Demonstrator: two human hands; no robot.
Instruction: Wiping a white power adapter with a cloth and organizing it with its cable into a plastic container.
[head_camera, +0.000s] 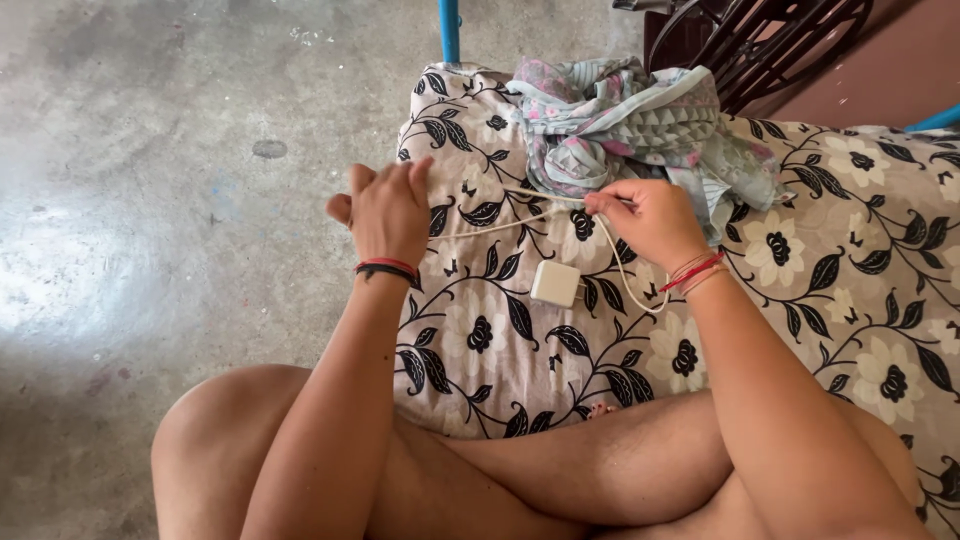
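A white charger block (555, 283) lies on the flowered bedsheet (820, 300). Its thin white cable (500, 222) runs up from the block and stretches between both hands. My left hand (388, 210) is closed around one end of the cable at the sheet's left edge. My right hand (650, 218) pinches the cable a little to the right, just above the block. A loop of cable hangs down by my right wrist. Both wrists wear red thread bands.
A crumpled patterned cloth (640, 125) lies on the sheet behind my hands. A blue bed leg (450, 30) and a dark wire chair (770, 40) stand at the back. Grey concrete floor (150, 200) lies to the left. My crossed legs (500, 470) fill the foreground.
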